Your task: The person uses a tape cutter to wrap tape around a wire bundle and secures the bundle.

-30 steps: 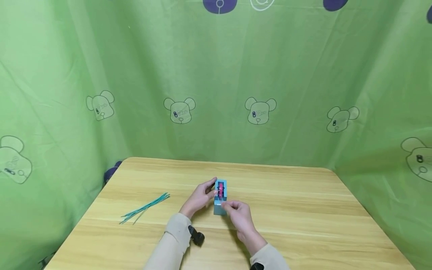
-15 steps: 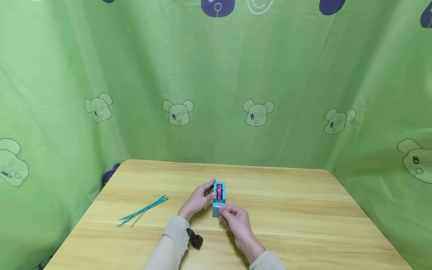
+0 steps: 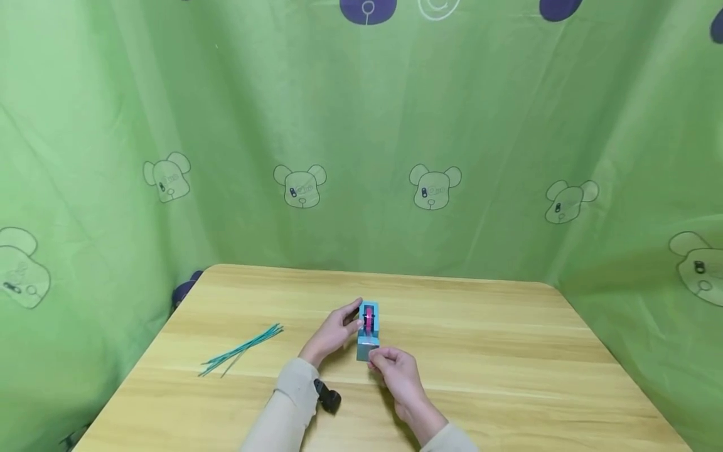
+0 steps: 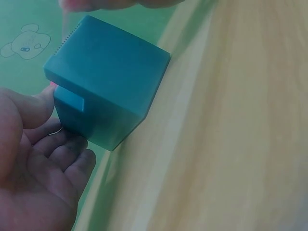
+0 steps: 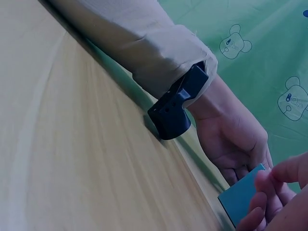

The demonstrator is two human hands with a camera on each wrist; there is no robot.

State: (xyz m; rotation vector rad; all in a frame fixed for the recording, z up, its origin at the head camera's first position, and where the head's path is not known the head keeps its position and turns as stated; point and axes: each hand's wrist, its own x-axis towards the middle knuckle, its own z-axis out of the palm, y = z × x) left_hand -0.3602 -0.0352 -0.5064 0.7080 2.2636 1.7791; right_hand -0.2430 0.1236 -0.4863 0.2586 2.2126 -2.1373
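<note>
One blue dispenser [image 3: 368, 333], one bundle of green ties [image 3: 241, 349], two hands.

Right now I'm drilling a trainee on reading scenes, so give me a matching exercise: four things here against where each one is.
Things:
1. blue dispenser
2. green sticks
3. left hand
4. right hand

Places:
A. at the dispenser's near end
B. far left on the table
C. middle of the table
D. against the dispenser's left side

Pairs: 1-C, 2-B, 3-D, 4-A
</note>
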